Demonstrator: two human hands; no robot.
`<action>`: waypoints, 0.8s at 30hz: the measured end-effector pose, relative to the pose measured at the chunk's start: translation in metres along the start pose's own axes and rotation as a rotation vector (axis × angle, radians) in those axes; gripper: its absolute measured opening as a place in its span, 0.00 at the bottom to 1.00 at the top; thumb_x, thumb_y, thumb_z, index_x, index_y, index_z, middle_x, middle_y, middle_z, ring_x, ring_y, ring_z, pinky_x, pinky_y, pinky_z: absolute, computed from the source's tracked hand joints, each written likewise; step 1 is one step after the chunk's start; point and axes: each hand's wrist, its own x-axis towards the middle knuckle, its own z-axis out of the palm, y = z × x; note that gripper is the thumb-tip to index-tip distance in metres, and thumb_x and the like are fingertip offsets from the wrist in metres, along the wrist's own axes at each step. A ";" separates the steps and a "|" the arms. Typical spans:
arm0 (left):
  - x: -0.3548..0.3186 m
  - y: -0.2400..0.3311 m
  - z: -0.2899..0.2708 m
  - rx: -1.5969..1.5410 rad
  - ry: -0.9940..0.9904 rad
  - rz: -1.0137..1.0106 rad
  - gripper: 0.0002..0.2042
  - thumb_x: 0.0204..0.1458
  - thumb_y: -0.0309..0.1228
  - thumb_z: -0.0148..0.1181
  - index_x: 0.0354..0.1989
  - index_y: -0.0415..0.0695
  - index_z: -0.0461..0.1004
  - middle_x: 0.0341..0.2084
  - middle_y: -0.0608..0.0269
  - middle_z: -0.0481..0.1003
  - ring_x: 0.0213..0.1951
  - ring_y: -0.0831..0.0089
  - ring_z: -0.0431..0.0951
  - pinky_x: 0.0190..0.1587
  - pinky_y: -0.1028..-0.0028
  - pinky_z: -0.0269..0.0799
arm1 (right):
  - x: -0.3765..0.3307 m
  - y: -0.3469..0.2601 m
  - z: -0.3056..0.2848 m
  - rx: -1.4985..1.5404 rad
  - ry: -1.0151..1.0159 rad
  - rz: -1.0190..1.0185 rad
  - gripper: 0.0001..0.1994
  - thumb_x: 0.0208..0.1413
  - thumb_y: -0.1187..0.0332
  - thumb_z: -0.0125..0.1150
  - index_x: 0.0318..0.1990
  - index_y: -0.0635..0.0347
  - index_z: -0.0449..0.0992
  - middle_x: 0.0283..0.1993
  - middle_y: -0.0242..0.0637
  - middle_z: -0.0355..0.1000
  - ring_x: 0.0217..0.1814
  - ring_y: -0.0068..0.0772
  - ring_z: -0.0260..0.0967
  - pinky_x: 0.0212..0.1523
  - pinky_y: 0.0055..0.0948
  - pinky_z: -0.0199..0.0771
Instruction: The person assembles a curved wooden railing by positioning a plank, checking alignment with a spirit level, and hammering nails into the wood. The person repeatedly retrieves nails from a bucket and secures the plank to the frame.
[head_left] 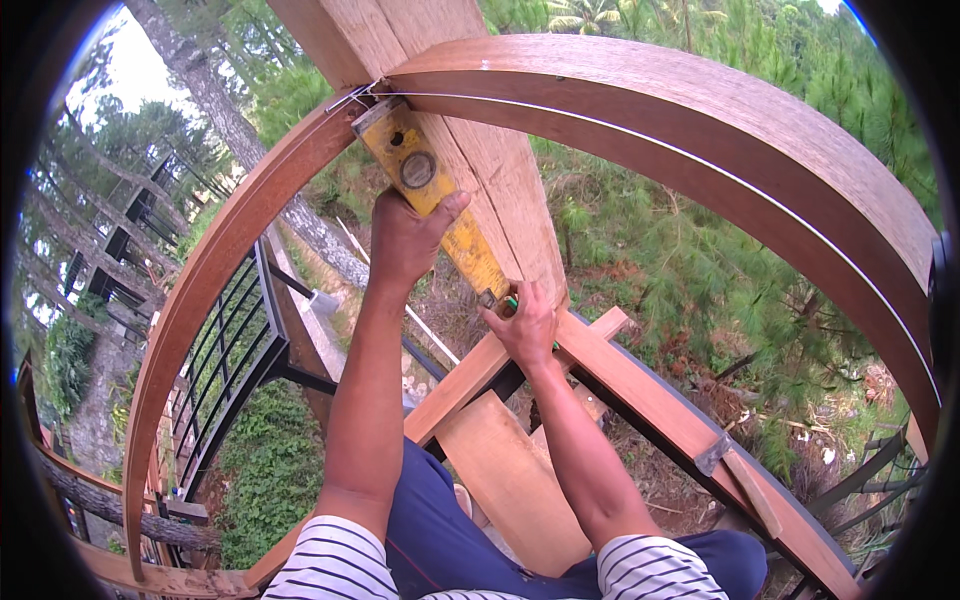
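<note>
Against the wooden post (500,150): left hand (405,235) grips the yellow spirit level (430,190); right hand (525,325) pinches its lower end, green pencil (512,300) there.

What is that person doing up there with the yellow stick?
A person presses a yellow spirit level flat against a pale wooden post. The left hand holds the level's upper part, while the right hand steadies its lower end. Brown wooden railings run past on both sides, with trees below.
</note>
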 end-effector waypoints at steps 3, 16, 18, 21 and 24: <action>0.000 -0.001 -0.001 -0.002 0.011 0.005 0.11 0.55 0.31 0.73 0.34 0.35 0.81 0.30 0.59 0.84 0.32 0.74 0.82 0.37 0.69 0.77 | 0.001 -0.001 0.000 0.018 -0.004 -0.014 0.28 0.41 0.59 0.82 0.48 0.57 0.76 0.43 0.43 0.74 0.44 0.52 0.77 0.42 0.49 0.79; 0.002 0.001 -0.003 0.017 -0.010 -0.035 0.13 0.54 0.33 0.75 0.35 0.35 0.81 0.30 0.58 0.84 0.32 0.73 0.81 0.38 0.68 0.77 | 0.004 0.003 0.004 0.023 0.002 -0.003 0.28 0.42 0.56 0.83 0.48 0.58 0.76 0.44 0.43 0.74 0.43 0.50 0.77 0.43 0.46 0.78; 0.002 0.000 -0.002 0.032 -0.007 -0.046 0.13 0.54 0.33 0.75 0.35 0.34 0.81 0.30 0.58 0.84 0.32 0.73 0.81 0.38 0.68 0.77 | 0.004 0.004 0.004 0.023 0.007 -0.010 0.28 0.42 0.56 0.83 0.48 0.59 0.76 0.44 0.43 0.74 0.43 0.51 0.77 0.43 0.46 0.78; 0.000 -0.001 0.000 0.028 0.010 -0.045 0.14 0.53 0.33 0.75 0.35 0.34 0.81 0.30 0.57 0.84 0.32 0.73 0.81 0.38 0.68 0.77 | 0.004 0.005 0.002 0.042 -0.019 0.018 0.28 0.41 0.57 0.83 0.47 0.59 0.76 0.43 0.43 0.74 0.43 0.51 0.76 0.43 0.46 0.78; 0.002 0.001 -0.003 0.030 -0.005 -0.046 0.14 0.53 0.33 0.75 0.36 0.34 0.81 0.30 0.57 0.84 0.32 0.73 0.81 0.38 0.68 0.77 | 0.005 0.005 0.003 0.033 -0.038 0.029 0.28 0.40 0.58 0.84 0.46 0.59 0.76 0.42 0.43 0.74 0.43 0.50 0.76 0.43 0.45 0.78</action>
